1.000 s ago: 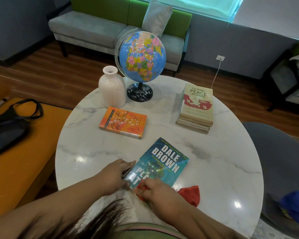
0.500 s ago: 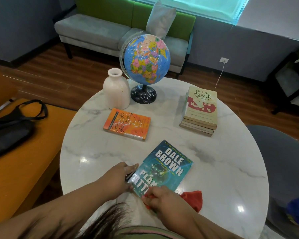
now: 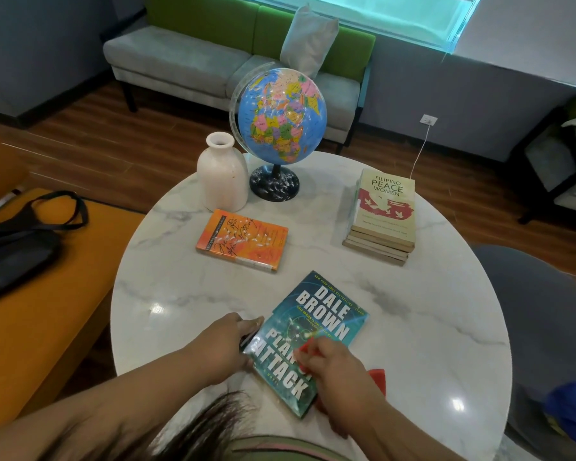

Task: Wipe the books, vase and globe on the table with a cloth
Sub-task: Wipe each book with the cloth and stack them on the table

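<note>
A teal paperback (image 3: 320, 314) with "Dale Brown" and "Attack" in white capitals on its glossy cover lies flat and askew on a round marble table (image 3: 429, 311), well in front of the globe (image 3: 281, 114), on the person's side. The left hand (image 3: 223, 347) grips the book's left edge, fingers curled round it. The right hand (image 3: 333, 371) rests on the lower cover, bunched round a red cloth (image 3: 377, 380). A white vase (image 3: 222, 174) stands just left of the globe, an orange book (image 3: 241, 239) lies in front of it, and a stack of books (image 3: 383, 214) sits to its right.
</note>
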Motion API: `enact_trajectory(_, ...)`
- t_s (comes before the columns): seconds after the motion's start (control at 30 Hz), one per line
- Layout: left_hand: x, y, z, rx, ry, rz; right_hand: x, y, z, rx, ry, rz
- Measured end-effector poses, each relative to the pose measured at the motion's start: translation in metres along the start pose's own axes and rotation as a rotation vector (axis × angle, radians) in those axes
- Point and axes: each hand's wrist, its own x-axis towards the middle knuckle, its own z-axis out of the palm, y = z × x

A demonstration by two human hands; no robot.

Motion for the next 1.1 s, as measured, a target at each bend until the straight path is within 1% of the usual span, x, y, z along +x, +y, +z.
enact_trajectory(0.03, 0.0, 0.001, 0.0, 0.006, 0.0, 0.001, -0.001, -0.002, 0.002, 0.011, -0.039, -0.03)
enact_trajectory(0.07, 0.0, 0.001, 0.0, 0.011, 0.001, 0.001, -0.005, -0.003, 0.006, -0.028, -0.113, -0.118)
enact_trajectory(0.1, 0.0, 0.001, 0.0, 0.016, 0.005, 0.002, -0.01, 0.0, 0.007, -0.049, -0.182, -0.152)
enact_trajectory(0.17, 0.0, 0.0, 0.001, 0.02, 0.007, 0.002, -0.01, 0.005, 0.002, -0.088, -0.185, -0.165)
enact_trajectory(0.2, 0.0, 0.0, 0.001, 0.015, 0.005, 0.001, -0.007, 0.012, 0.003, -0.062, -0.135, -0.163)
enact_trajectory(0.27, 0.0, 0.0, 0.001, 0.01, 0.0, -0.001, -0.001, 0.018, -0.003, -0.007, 0.065, -0.025)
enact_trajectory(0.3, 0.0, 0.0, 0.001, 0.014, 0.002, 0.0, -0.001, 0.018, -0.005, -0.045, 0.083, 0.015)
enact_trajectory(0.33, 0.001, 0.0, 0.001, 0.018, 0.003, 0.0, -0.002, 0.018, -0.002, -0.07, 0.052, -0.012)
enact_trajectory(0.43, 0.002, -0.002, 0.002, 0.02, 0.007, -0.009, -0.014, 0.02, 0.003, -0.043, -0.061, -0.131)
enact_trajectory(0.47, 0.002, -0.002, 0.003, 0.017, 0.006, -0.01, -0.014, 0.02, 0.0, -0.021, -0.084, -0.138)
enact_trajectory(0.5, 0.002, -0.002, 0.003, 0.014, 0.007, -0.007, -0.012, 0.021, -0.005, 0.012, -0.046, -0.12)
enact_trajectory(0.53, 0.002, -0.002, 0.002, 0.013, 0.009, -0.004, -0.01, 0.025, -0.008, 0.018, 0.07, -0.112)
enact_trajectory(0.57, 0.001, -0.001, 0.002, 0.014, 0.011, -0.002, -0.006, 0.032, -0.008, -0.005, 0.134, -0.043)
enact_trajectory(0.6, 0.001, -0.001, 0.001, 0.016, 0.01, -0.003, -0.001, 0.034, -0.007, -0.023, 0.156, 0.022)
enact_trajectory(0.63, 0.001, 0.0, 0.001, 0.017, 0.008, -0.005, 0.001, 0.031, -0.01, -0.021, 0.168, 0.05)
enact_trajectory(0.67, 0.001, 0.001, 0.0, 0.016, 0.007, -0.004, 0.002, 0.033, -0.009, -0.097, 0.147, 0.023)
enact_trajectory(0.7, 0.0, 0.001, 0.0, 0.016, 0.008, -0.001, 0.002, 0.033, -0.01, -0.149, 0.062, 0.019)
enact_trajectory(0.77, 0.0, 0.001, 0.0, 0.011, 0.012, -0.003, -0.001, 0.035, -0.008, -0.21, -0.041, -0.078)
enact_trajectory(0.83, 0.0, 0.0, 0.0, 0.005, 0.012, -0.012, 0.0, 0.04, -0.01, -0.223, -0.032, -0.102)
enact_trajectory(0.9, 0.0, -0.001, 0.001, 0.01, 0.014, -0.008, 0.008, 0.04, -0.018, -0.21, 0.001, -0.027)
enact_trajectory(0.97, 0.001, -0.001, 0.001, 0.006, 0.012, -0.002, 0.014, 0.041, -0.016, -0.201, 0.032, 0.007)
enact_trajectory(1.03, 0.001, -0.001, 0.0, 0.003, 0.011, -0.002, 0.009, 0.036, -0.011, -0.228, -0.05, -0.017)
enact_trajectory(1.1, 0.001, -0.002, 0.001, 0.001, 0.018, 0.001, 0.005, 0.036, -0.012, -0.26, -0.092, -0.075)
